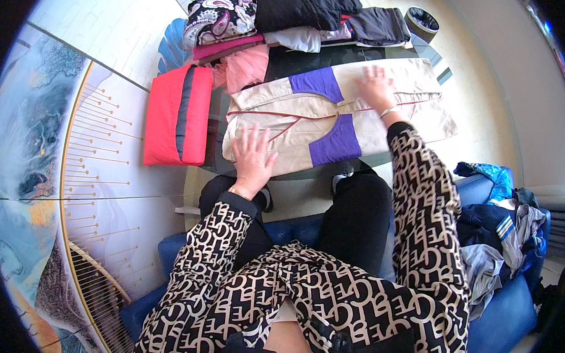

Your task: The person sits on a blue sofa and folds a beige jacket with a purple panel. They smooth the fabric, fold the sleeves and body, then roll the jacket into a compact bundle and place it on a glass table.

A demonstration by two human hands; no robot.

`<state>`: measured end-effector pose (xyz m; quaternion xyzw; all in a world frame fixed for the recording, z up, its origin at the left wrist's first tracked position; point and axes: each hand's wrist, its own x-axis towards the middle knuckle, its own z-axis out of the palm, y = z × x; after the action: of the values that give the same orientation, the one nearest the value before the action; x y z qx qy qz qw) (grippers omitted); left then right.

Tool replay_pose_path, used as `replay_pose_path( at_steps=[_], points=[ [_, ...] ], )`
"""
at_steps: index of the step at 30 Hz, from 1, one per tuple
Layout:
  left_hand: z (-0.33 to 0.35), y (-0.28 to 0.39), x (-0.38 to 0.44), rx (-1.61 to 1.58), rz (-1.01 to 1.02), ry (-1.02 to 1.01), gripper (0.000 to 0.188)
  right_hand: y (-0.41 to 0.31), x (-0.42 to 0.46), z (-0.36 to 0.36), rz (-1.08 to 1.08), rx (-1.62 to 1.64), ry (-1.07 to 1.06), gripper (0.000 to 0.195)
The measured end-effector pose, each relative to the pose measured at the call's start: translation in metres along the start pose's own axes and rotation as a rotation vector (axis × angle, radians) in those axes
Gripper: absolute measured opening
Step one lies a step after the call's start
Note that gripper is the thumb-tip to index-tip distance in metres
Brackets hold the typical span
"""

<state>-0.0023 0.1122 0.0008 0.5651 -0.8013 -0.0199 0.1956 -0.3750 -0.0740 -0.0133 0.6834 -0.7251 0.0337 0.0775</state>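
Note:
A beige garment with purple patches and red piping lies spread flat across the glass table in front of me. My left hand rests palm down on its near left corner, fingers apart. Farther off, towards the garment's right part, my right hand lies on the beige cloth with its fingers spread. Neither hand grips the fabric. Just left of the garment is a folded red cloth item with a dark band.
Folded clothes are stacked along the table's far side: a paisley piece, a black padded garment, dark grey cloth and pink tulle. Loose clothes lie on the blue seat at right. A waste bin stands beyond the table.

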Motion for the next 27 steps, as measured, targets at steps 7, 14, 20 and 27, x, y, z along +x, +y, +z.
replay_pose_path(
  at_steps=[7,14,20,27],
  points=[
    [-0.011,-0.074,-0.007,-0.801,-0.648,0.398,0.041,-0.183,-0.127,-0.037,-0.358,0.679,0.29,0.048],
    [-0.001,-0.107,-0.006,-1.357,-1.052,0.277,0.045,-0.202,-0.175,-0.037,-0.433,0.642,0.083,0.042],
    [0.019,-0.099,0.0,-0.891,-0.839,0.172,0.058,-0.202,-0.159,-0.031,-0.439,0.751,0.203,0.029],
    [0.009,-0.083,0.013,-0.608,-0.814,0.037,0.069,-0.235,-0.174,-0.04,-0.643,0.86,0.221,0.024]
  ],
)
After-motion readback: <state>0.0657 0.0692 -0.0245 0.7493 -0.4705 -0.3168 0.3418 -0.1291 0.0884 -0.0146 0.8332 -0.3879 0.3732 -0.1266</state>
